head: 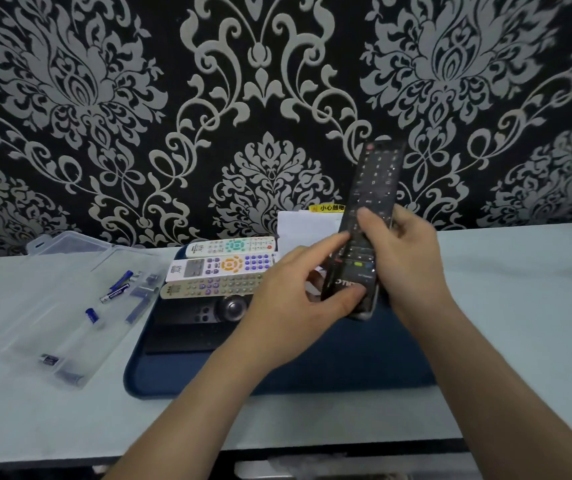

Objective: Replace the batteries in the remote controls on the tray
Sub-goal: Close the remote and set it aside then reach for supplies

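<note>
A long black remote is held up above the dark blue tray, button side toward me and tilted upright. My right hand grips its lower half, thumb across the buttons. My left hand holds the remote's bottom end, thumb on the lower face and forefinger stretched along its left edge. Three white remotes lie side by side at the back of the tray, and a black remote lies in front of them.
An open clear plastic box with several blue batteries lies on the pale table left of the tray. White paper with a yellow label leans against the patterned wall behind the tray. The table's front edge runs near my forearms.
</note>
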{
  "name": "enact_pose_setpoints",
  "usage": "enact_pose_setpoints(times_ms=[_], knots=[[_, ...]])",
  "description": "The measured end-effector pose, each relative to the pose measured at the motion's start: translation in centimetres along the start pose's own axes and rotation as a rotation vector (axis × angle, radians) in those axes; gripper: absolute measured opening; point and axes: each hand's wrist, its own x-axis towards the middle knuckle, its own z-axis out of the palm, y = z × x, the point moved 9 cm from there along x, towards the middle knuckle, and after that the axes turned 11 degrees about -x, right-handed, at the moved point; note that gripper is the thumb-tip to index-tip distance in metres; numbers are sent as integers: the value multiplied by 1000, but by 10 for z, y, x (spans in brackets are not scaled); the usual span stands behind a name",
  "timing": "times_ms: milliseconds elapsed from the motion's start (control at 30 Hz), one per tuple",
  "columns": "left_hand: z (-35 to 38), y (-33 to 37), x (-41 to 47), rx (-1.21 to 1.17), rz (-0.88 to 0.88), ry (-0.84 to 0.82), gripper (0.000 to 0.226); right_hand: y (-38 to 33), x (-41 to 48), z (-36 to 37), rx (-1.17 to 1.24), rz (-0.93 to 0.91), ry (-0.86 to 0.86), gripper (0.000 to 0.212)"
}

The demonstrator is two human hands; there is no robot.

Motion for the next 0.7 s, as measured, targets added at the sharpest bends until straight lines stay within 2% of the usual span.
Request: enact_pose_setpoints(times_ms=[67, 133, 200, 300, 400, 533, 700], knots=[[3, -5, 2, 207, 40, 10, 45, 9, 11, -18, -231, -27, 52, 14], [3, -11, 5, 467, 89, 27, 38, 22, 21, -31, -460, -7, 40, 15], [0, -26, 7, 616, 67, 1, 36, 34, 26, -33, -618, 21, 9, 24], [-3, -38, 12, 598, 19, 4, 30, 47, 30, -32, -800, 24, -17, 37], [-6, -39, 15, 550, 53, 43, 26, 54, 31, -22, -1009, -21, -46, 30], [-6, -41, 16, 547, 70, 50, 25, 45, 26, -13, -1211, -152, -2, 26], [-6, -41, 17, 541, 100, 73, 25, 56, 18, 2, -1328, -107, -165, 38]])
